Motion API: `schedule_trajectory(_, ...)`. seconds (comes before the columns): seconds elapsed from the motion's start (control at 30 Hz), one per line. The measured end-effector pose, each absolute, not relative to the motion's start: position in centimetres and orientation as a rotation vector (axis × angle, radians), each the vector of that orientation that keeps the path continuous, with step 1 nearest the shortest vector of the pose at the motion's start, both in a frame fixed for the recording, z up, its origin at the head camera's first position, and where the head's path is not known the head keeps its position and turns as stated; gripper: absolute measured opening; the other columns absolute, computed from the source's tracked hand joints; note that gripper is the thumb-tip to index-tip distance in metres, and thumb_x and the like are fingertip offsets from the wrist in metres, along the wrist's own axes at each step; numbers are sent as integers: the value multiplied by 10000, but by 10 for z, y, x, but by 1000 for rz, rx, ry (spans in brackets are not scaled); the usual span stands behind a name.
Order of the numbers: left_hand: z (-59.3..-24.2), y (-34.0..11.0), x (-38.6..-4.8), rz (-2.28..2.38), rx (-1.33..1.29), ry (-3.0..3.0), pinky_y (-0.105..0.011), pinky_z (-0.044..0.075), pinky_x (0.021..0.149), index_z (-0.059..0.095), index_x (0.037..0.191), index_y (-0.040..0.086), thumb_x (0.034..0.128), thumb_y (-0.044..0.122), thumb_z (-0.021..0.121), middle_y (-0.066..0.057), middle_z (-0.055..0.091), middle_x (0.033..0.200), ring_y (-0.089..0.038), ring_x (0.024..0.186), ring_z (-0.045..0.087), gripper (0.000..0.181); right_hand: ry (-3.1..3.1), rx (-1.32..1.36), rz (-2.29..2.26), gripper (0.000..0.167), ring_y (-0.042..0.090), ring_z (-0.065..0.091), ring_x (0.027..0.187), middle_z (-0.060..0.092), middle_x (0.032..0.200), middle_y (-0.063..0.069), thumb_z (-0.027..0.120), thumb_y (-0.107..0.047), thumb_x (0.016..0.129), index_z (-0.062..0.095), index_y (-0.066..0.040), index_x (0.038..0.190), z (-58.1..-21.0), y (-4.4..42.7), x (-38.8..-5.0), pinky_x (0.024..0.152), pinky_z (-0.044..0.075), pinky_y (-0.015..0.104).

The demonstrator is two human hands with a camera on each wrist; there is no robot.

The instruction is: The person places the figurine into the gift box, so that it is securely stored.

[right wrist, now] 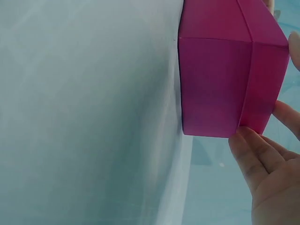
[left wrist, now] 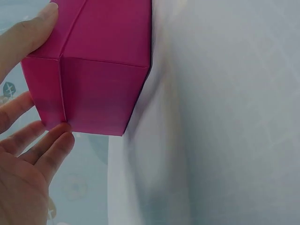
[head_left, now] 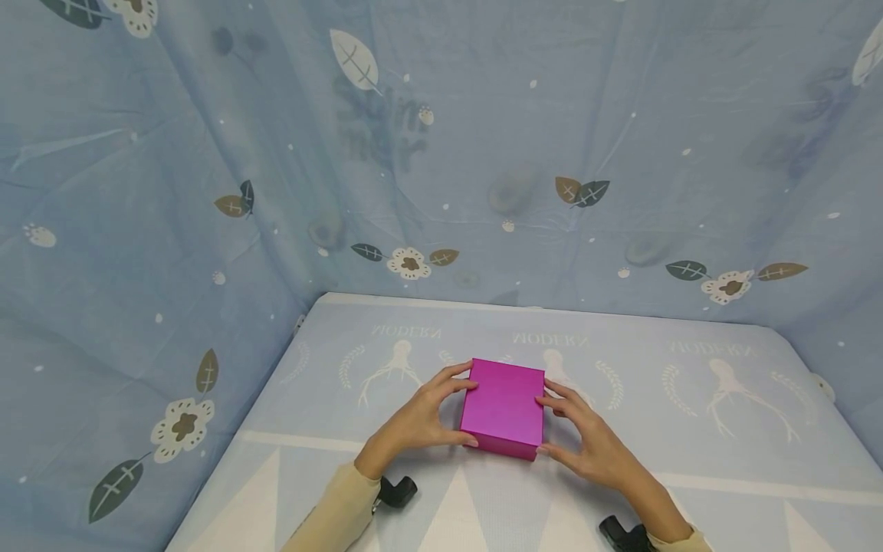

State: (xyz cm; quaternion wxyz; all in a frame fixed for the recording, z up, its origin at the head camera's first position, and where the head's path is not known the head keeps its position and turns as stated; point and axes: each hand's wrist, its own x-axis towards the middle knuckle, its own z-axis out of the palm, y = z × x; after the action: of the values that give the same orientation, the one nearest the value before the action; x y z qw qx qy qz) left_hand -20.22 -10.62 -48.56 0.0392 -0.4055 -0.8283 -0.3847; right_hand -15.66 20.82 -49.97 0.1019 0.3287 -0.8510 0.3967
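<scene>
A closed magenta box (head_left: 503, 405) rests on the table, its near side facing me. A seam runs round its sides in both wrist views, with a lid above it. On the left, my left hand (head_left: 422, 418) holds the box, thumb at the near corner and fingers at the far left edge. My right hand (head_left: 592, 443) holds the opposite side, thumb at the near right corner and fingers along the right edge. In the left wrist view the thumb (left wrist: 35, 35) lies against the lid part. The inside of the box is hidden.
The pale blue table cover (head_left: 310, 498) has white triangles and printed antler figures. A blue patterned curtain (head_left: 441, 153) hangs behind the table and along its left side. Black wrist devices (head_left: 398, 492) sit below both wrists.
</scene>
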Motion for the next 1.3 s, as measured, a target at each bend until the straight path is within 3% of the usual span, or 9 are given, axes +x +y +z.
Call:
schedule_trajectory(0.27,-491,-107,-204,-1273,-1233,-2566,-331,474,1058,550,1340,75,682,299,907,-110,351,1553,-233,1389,428,781,-2522,984,1203,652,267,460,1324,413,1489,184,823,-228,796,531,-71,1358,-501,208,-158,975,516,240)
schedule_trajectory(0.5,-494,-107,-204,-1290,-1218,-2601,-311,472,1058,559,1319,74,694,316,898,-84,350,1556,-209,1371,451,751,-2502,988,1217,605,291,478,1303,426,1471,204,814,-208,804,554,-57,1329,-506,208,-159,934,550,341)
schedule_trajectory(0.87,-497,-108,-205,-1273,-1217,-2605,-335,484,1048,574,1282,79,688,340,898,-95,363,1542,-223,1304,523,726,-2520,964,1231,654,393,509,1229,412,1456,252,846,-94,741,545,-14,1316,-512,206,-161,905,555,388)
schedule_trajectory(1.3,-500,-108,-206,-1288,-1206,-2593,-380,472,1063,578,1271,93,677,339,906,-79,386,1536,-226,1323,508,721,-2570,960,1208,598,281,485,1306,393,1499,182,780,-258,844,536,-51,1349,-506,207,-158,933,552,373)
